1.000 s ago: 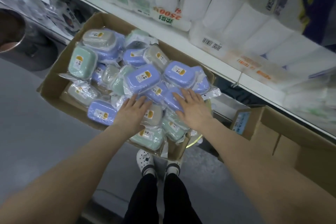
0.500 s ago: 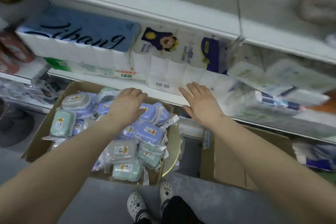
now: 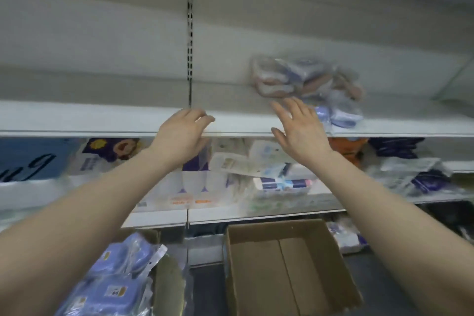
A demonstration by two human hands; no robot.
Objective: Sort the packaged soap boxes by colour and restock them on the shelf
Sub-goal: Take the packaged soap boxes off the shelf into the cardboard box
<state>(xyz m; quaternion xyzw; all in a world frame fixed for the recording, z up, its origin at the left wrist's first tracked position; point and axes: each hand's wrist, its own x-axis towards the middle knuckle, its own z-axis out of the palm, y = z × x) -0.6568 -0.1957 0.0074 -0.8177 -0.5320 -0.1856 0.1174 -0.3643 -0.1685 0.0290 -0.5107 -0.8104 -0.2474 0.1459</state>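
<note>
Both my hands are raised in front of a white shelf (image 3: pixel 102 118). My left hand (image 3: pixel 179 136) hangs at the shelf's front edge with loosely curled fingers and holds nothing. My right hand (image 3: pixel 300 126) has its fingers spread, also holding nothing, just left of a blurred pile of wrapped soap boxes (image 3: pixel 307 79) on the shelf, purple and pinkish ones. Two purple boxes (image 3: pixel 341 115) lie at the pile's front. Purple packaged soap boxes (image 3: pixel 115 285) fill the cardboard carton at the lower left.
An open cardboard box (image 3: pixel 287 264) with nothing in it stands on the floor below my right arm. The shelf beneath holds tissue-roll packs (image 3: pixel 107 159) and assorted wrapped goods (image 3: pixel 277 179). A slotted upright (image 3: pixel 189 33) divides the back panel.
My hands lifted off the soap boxes in the carton and rose to the upper shelf. The view tilted up from the carton to the shelf.
</note>
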